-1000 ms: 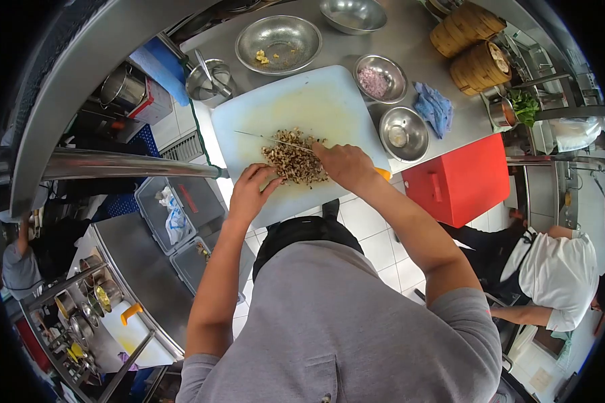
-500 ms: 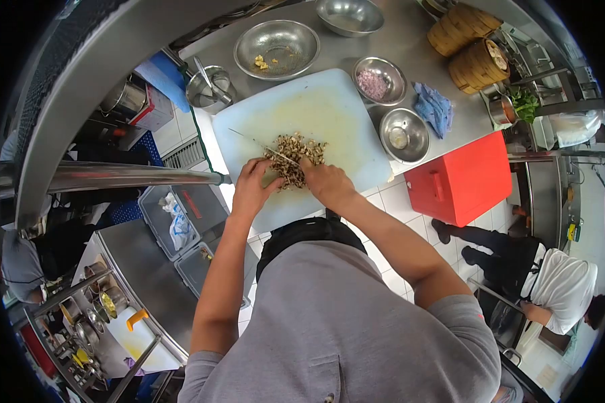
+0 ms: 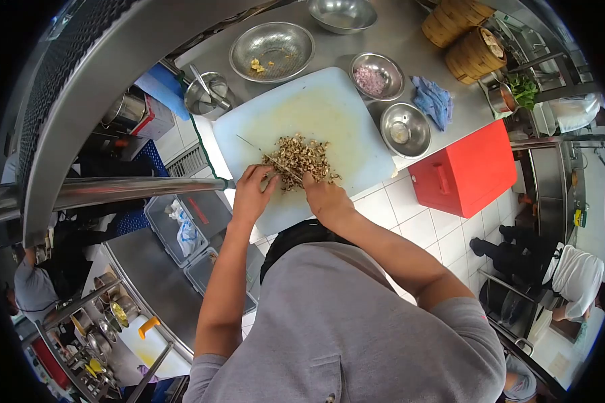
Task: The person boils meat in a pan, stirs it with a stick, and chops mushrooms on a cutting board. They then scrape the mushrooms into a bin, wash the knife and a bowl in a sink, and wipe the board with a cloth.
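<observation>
A pile of chopped brown and pale pieces (image 3: pixel 304 156) lies on the white cutting board (image 3: pixel 356 144). My right hand (image 3: pixel 327 199) is closed at the near right side of the pile, around the handle end of a knife. The thin blade (image 3: pixel 250 142) slants through the pile toward the upper left; its handle is hidden by my fingers. At the pile's left edge rests my left hand (image 3: pixel 253 191), fingers bent and thumb apart, with no held object visible.
Beyond the board are a perforated bowl (image 3: pixel 286 43), a bowl of pink pieces (image 3: pixel 388 86), a small steel bowl (image 3: pixel 415 138), a blue cloth (image 3: pixel 433 102) and a steel pot (image 3: pixel 198 101). A red box (image 3: pixel 467 171) stands right; people are at both sides.
The view has shifted slightly. The knife blade sits lower in the pile, with less of it showing. The pile reaches a little further right. Both hands stay beside the pile.
</observation>
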